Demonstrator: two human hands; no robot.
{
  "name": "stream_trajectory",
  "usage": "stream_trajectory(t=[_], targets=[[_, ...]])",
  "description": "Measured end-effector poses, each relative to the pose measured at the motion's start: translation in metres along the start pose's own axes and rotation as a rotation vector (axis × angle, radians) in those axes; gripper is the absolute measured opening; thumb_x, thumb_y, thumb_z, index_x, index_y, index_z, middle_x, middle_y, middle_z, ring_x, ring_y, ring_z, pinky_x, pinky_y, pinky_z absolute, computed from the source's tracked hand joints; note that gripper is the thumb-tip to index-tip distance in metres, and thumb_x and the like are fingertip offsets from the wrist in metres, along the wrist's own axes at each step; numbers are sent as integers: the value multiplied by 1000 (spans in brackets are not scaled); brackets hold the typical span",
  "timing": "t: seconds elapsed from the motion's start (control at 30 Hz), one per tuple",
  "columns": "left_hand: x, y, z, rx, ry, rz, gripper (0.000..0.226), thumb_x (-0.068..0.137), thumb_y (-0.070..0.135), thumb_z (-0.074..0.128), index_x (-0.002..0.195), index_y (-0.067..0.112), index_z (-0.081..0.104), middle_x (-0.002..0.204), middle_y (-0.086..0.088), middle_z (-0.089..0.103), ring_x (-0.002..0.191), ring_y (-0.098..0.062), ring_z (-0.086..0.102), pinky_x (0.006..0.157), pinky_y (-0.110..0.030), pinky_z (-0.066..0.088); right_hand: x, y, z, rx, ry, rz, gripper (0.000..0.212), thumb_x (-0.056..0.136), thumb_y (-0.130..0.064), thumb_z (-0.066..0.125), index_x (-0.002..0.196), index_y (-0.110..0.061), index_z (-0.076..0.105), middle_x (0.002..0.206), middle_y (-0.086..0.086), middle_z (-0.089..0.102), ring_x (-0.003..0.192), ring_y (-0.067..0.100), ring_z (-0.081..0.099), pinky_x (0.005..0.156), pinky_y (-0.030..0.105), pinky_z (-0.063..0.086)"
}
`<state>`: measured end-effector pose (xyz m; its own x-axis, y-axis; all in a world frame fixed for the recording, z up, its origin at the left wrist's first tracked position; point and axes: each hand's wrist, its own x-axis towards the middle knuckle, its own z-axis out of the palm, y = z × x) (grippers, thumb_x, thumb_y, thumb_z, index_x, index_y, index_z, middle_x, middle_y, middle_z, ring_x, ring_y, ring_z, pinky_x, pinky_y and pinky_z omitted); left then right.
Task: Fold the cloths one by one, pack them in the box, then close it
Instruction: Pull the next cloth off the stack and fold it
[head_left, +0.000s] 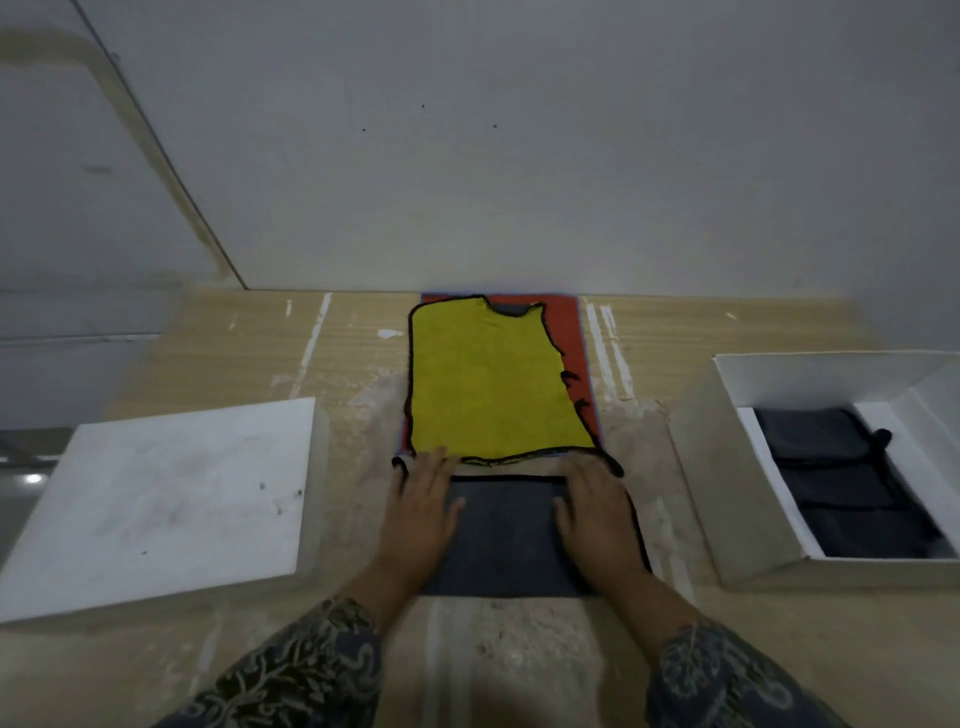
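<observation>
Wooden table, streaked with white paint, its far edge against a pale wall. At the left edge lies a flat white lid, top side up. At the right edge stands the open white box, with dark folded cloths stacked inside it. At the middle of the far edge a yellow cloth with black edging lies spread flat on a red cloth, which shows as a strip along its far and right sides. Just nearer, at the centre of the table, a dark grey cloth lies as a folded rectangle, its far edge beside the near hem of the yellow one. The left hand rests palm down on the left side of the grey cloth, and the right hand on its right side. Both have straight, flat fingers that grip nothing, and their tips reach the yellow hem. Patterned sleeves cover both forearms.
</observation>
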<state>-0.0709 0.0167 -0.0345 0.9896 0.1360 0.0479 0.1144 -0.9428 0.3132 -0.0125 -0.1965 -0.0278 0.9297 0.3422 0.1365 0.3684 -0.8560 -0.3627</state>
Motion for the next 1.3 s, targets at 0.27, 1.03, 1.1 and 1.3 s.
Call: stream_trajectory(t=[0.27,1.03,1.1,1.3], targets=[[-25,5,37,-64,-247,88,59,74,73,-16,124,53,-41,149,15,-25,143,-11,-23,104,-28,-31,-34,-23,45,-19,-322,-134,66,80,-70,-8,139,-40,-17,153,-14,-11,138,5,-24,104,32,-28],[-21,-30,-20,-23,-201,388,9,66,33,37,67,24,34,63,-8,61,57,-27,59,50,-23,27,-32,50,-17,348,11,37,28,86,-27,50,97,-6,65,93,9,69,83,16,62,68,14,37],[-16,-34,-30,-96,-169,221,23,70,40,31,68,19,42,73,-15,64,68,-32,60,56,-27,29,-23,54,-18,378,2,106,17,90,-17,55,101,-8,65,94,9,68,85,22,62,67,21,40],[19,-36,-43,-444,-87,-230,11,88,21,60,79,15,59,81,-8,63,77,-21,57,58,-25,38,2,49,-12,329,24,291,10,92,-17,54,89,-12,61,75,6,59,72,27,56,55,26,37]])
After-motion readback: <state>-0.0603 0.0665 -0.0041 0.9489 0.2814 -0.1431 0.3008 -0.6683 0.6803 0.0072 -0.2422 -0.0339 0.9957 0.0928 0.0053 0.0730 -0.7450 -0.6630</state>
